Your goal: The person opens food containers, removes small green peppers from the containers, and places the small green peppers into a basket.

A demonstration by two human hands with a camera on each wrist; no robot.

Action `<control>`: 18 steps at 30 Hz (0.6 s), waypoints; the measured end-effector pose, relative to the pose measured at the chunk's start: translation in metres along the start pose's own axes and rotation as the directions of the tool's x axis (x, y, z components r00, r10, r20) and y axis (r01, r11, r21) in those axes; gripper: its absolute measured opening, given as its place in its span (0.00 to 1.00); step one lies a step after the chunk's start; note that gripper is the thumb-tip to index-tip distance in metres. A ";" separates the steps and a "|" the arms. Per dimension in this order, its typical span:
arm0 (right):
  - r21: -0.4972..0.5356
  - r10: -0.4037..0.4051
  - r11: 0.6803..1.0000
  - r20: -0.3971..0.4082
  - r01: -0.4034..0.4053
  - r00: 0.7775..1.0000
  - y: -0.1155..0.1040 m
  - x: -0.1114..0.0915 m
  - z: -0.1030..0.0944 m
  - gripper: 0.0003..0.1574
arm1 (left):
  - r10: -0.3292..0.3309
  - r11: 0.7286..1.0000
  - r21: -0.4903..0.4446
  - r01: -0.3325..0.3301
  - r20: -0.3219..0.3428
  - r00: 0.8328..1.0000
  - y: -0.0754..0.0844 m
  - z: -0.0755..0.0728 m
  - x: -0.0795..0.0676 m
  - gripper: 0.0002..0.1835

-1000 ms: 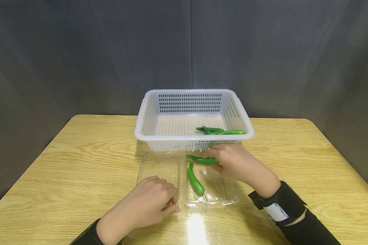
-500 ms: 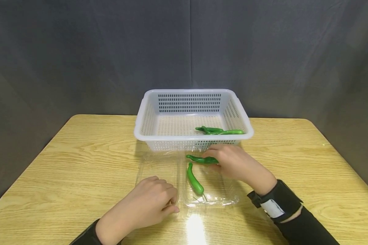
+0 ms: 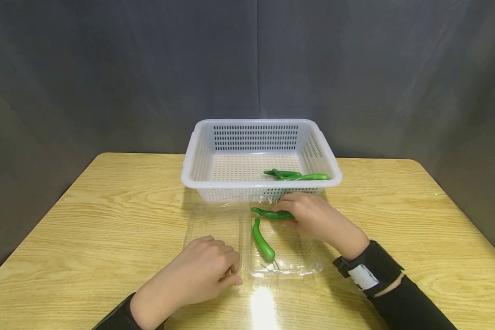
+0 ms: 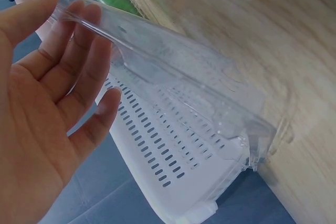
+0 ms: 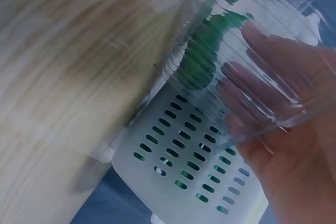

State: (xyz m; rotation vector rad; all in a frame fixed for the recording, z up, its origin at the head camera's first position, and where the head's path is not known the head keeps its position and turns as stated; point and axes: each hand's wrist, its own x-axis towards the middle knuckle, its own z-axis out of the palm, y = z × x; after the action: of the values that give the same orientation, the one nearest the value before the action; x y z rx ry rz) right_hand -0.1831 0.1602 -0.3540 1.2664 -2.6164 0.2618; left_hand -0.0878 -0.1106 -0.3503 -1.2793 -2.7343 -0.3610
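Observation:
A clear plastic clamshell container [image 3: 284, 263] lies unfolded on the table, its two halves side by side. My left hand [image 3: 208, 270] pinches the near edge of its left half; in the left wrist view thumb and fingers meet at the thin plastic rim [image 4: 157, 66]. Inside the right half, my right hand [image 3: 313, 217] holds the right end of a dark green chili pepper [image 3: 268, 213], which lies crosswise near the far wall. A lighter green chili pepper [image 3: 263, 243] lies lengthwise beside it, stem end toward me. In the right wrist view the container wall covers part of the fingers [image 5: 262, 87].
Just behind the container stands a white slotted plastic basket [image 3: 255, 185]. Several green chili peppers [image 3: 313, 177] lie in its near right corner. The wooden table [image 3: 107, 215] ends at a dark grey fabric backdrop [image 3: 148, 78].

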 end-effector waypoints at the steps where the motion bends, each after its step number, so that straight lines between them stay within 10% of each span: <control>1: 0.001 -0.004 1.000 0.001 0.004 1.000 0.000 0.000 0.001 0.23 | 0.000 1.000 -0.002 0.000 0.003 1.000 0.000 0.000 0.000 0.14; 18: -0.089 -0.016 0.996 0.003 0.016 1.000 -0.003 0.003 0.009 0.21 | -0.011 1.000 0.003 0.011 0.011 1.000 0.001 -0.001 0.001 0.13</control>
State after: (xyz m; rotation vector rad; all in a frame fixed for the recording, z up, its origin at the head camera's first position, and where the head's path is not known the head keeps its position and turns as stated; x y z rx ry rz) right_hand -0.1839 0.1540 -0.3613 1.2582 -2.5877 0.1391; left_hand -0.0875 -0.1100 -0.3490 -1.2702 -2.7508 -0.3519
